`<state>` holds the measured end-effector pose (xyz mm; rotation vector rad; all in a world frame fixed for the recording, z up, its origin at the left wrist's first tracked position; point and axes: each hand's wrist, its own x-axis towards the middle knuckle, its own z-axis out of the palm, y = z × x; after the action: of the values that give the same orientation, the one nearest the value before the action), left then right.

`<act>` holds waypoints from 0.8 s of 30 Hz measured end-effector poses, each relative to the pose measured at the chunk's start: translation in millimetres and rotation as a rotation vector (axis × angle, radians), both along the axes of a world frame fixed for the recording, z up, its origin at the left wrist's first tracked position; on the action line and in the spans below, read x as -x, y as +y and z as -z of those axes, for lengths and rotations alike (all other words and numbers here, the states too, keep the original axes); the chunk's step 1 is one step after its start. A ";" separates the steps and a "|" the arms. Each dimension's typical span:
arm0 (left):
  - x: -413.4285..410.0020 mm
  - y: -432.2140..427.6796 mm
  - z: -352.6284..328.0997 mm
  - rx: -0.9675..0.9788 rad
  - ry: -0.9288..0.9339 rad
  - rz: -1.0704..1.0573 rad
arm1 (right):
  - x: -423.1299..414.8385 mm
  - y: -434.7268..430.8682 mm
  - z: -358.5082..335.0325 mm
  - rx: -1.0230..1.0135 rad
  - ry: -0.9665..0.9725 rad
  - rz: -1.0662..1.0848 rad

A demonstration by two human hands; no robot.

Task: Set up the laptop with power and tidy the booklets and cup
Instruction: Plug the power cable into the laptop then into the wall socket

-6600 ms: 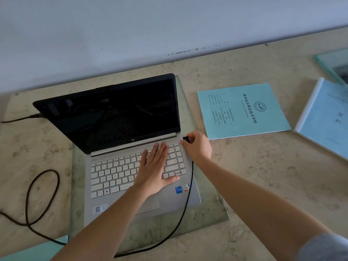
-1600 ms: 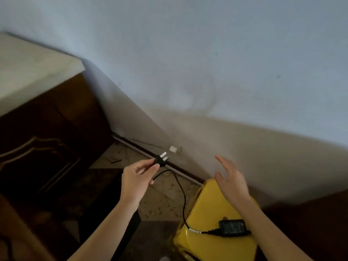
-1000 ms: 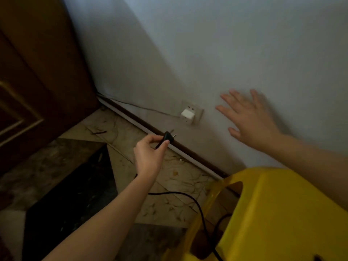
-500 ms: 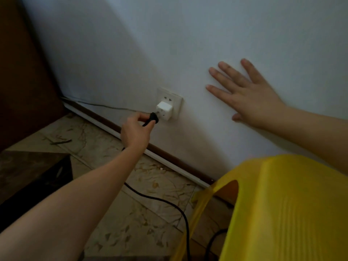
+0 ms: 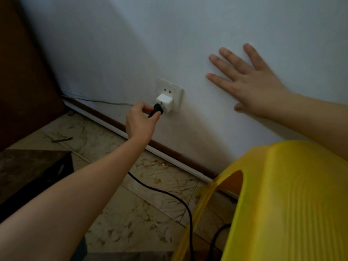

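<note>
Plug [image 5: 157,108] now at adapter [image 5: 164,102], seemingly touching, left hand [image 5: 140,122] pinching

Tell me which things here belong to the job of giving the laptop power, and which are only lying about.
Belong to the job:
- black plug, pinched in the left hand
- its black cord on the floor
- white adapter in the wall socket

Only lying about:
- yellow stool
- thin grey wire along the wall
- dark cabinet
- right hand, flat on the wall

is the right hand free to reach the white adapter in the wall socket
Probably yes: the right hand lies flat on the wall, holding nothing, beside the white adapter; only the left hand with its black plug crowds it.
</note>
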<state>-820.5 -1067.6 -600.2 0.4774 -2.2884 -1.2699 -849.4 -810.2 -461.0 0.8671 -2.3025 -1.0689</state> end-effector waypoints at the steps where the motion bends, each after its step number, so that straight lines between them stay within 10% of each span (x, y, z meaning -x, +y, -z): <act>1: 0.4 -0.2 -0.8 -0.001 -0.001 -0.003 | 0.5 -0.1 0.6 -0.005 0.006 0.003; 24: 16.4 9.9 -15.4 -0.104 -0.117 -0.026 | -15.3 -10.2 -11.7 0.048 -0.138 0.038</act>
<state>-836.9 -1057.7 -584.7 0.6318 -2.3110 -1.3863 -834.1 -820.3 -449.3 0.9070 -2.4570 -0.9932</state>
